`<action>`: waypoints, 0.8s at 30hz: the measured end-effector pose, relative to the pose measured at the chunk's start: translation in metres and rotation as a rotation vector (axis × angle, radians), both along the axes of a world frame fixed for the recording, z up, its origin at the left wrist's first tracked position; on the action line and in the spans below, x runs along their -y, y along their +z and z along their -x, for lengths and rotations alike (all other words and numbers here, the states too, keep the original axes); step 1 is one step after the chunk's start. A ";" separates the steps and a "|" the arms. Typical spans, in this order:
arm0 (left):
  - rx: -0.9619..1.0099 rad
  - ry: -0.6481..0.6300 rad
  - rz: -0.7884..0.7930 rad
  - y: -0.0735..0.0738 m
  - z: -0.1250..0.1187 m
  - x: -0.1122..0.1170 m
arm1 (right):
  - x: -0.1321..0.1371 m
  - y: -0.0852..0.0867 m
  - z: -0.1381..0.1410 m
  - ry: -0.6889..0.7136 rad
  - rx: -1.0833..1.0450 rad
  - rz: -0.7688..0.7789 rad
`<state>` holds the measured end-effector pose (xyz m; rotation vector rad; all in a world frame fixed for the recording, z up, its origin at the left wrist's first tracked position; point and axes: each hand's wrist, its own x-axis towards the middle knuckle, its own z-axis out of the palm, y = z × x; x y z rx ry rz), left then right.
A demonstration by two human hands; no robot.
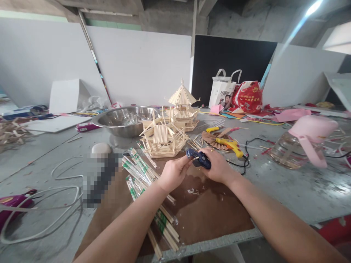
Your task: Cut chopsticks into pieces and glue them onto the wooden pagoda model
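Observation:
My right hand (219, 167) is wrapped round a small blue tool (199, 159) held over a brown board (208, 212). My left hand (173, 174) is pinched at the tool's tip, fingers pressed together on something too small to make out. Just beyond my hands stands a low model of thin wooden sticks (162, 138), and behind it a taller stick pavilion with a peaked roof (183, 106). Several wrapped chopsticks (142, 175) lie on the board under my left forearm.
A steel bowl (120, 120) sits behind the models. A yellow glue gun (229, 144) with a black cord lies to the right, near a pink-lidded glass jug (304, 146). White cable (55, 197) loops at left. Bags (237, 95) stand at the back.

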<state>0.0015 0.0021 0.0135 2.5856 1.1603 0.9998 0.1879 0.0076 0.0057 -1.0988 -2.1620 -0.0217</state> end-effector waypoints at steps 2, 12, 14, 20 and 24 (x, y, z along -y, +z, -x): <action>0.003 -0.004 -0.001 0.000 0.000 0.000 | 0.000 0.000 0.000 -0.001 -0.002 0.004; 0.025 -0.016 0.014 0.000 0.000 0.000 | 0.001 0.001 0.000 -0.026 0.021 -0.001; 0.033 -0.016 0.023 0.000 0.000 -0.001 | 0.002 0.001 0.000 -0.048 0.035 0.011; 0.046 0.001 0.059 0.002 -0.001 0.000 | 0.004 0.004 0.001 -0.114 0.081 0.048; 0.059 0.006 0.081 0.003 -0.002 0.001 | 0.004 0.005 0.001 -0.124 0.083 0.075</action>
